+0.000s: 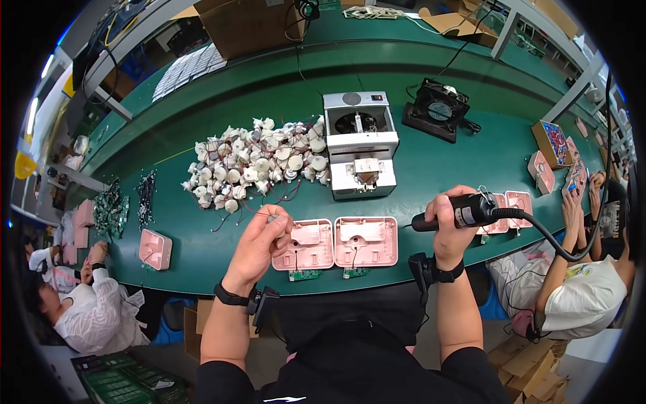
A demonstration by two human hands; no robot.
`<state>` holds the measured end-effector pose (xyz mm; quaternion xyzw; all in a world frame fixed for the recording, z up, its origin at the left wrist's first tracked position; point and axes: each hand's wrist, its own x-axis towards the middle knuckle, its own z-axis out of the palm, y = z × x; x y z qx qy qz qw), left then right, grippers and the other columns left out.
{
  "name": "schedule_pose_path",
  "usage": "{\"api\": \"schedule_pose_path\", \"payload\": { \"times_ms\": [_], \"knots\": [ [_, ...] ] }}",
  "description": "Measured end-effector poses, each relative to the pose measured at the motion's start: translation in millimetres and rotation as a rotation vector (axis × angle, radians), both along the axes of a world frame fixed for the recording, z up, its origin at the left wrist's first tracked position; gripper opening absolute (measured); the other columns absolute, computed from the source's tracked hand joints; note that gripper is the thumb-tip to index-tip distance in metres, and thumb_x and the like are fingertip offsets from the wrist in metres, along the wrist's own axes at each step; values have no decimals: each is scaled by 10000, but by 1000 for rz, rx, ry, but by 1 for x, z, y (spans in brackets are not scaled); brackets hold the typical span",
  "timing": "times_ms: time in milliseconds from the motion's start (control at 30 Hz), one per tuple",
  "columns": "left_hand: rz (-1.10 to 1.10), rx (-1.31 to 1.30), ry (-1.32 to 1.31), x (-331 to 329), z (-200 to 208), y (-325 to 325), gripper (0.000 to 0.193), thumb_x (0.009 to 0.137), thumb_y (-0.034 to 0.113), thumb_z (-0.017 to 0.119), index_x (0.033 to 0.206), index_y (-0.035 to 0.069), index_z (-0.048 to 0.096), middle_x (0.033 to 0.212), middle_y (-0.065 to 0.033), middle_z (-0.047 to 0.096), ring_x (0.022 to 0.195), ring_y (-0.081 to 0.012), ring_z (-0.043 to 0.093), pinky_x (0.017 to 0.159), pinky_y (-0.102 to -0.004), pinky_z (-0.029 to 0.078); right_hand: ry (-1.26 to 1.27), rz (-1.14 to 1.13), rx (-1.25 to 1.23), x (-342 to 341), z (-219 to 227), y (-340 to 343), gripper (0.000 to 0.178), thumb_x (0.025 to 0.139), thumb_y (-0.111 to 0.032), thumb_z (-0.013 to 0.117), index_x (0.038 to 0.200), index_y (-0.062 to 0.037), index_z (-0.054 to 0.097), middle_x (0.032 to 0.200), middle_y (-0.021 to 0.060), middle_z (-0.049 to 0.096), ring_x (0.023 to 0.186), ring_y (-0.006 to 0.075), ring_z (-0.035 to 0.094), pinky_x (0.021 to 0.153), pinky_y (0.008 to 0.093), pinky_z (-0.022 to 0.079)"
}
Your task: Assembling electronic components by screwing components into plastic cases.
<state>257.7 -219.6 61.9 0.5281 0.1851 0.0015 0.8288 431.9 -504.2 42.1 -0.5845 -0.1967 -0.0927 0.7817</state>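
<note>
My right hand (pixel 449 225) is wrapped round a black electric screwdriver (pixel 471 210), its tip pointing left and its cable running off to the right. My left hand (pixel 264 239) is closed in a pinch, and what sits between the fingertips is too small to make out. A thin reddish wire shows beside those fingertips. Two open pink plastic housings lie side by side between my hands: the left housing (pixel 304 257), partly behind my left fingers, and the right housing (pixel 383 250). A green circuit board (pixel 305 275) hangs at the left one's near edge, another circuit board (pixel 355 273) at the right one's.
Beyond the housings stands a white screw feeder (pixel 363 145). Left of it is a heap of white wired motor parts (pixel 259 161); to its right, a black fan (pixel 437 111). More pink housings (pixel 517 204) lie at right. Co-workers sit at both sides of the green bench (pixel 296 209).
</note>
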Motion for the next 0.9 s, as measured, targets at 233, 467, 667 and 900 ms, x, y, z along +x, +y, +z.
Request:
{"api": "schedule_pose_path", "payload": {
  "times_ms": [233, 467, 667, 900],
  "knots": [
    [-74, 86, -78, 1, 12, -18, 247, 1020, 99, 548, 1260, 42, 540, 1194, -96, 599, 902, -174, 635, 753, -254, 527, -19, 4, -28, -1, 2, -2, 211, 921, -11, 621, 1086, -14, 488, 725, 76, 577, 560, 164, 571, 555, 311, 495],
    [-280, 190, -27, -3, 17, -45, 228, 1003, 36, 555, 1231, 30, 547, 1266, -132, 610, 1035, -192, 658, 708, -278, 572, 6, -13, -15, -2, 5, 2, 214, 919, -2, 621, 1088, -19, 491, 731, 80, 580, 568, 166, 577, 556, 313, 497],
    [-421, 216, 162, -7, -4, -62, 211, 1023, 71, 551, 1230, 30, 551, 1233, -142, 620, 1088, -206, 664, 612, -276, 576, -30, 9, 0, -2, 4, -1, 213, 918, -1, 620, 1086, -22, 492, 728, 82, 579, 566, 166, 575, 553, 313, 495],
    [-316, -62, 80, -12, -4, -79, 299, 1042, 83, 522, 1329, 1, 534, 1235, -141, 602, 1123, -243, 668, 832, -311, 598, -7, 7, 20, -3, 4, -2, 215, 916, -7, 626, 1083, -24, 492, 725, 81, 578, 562, 165, 571, 548, 311, 491]
  ]
}}
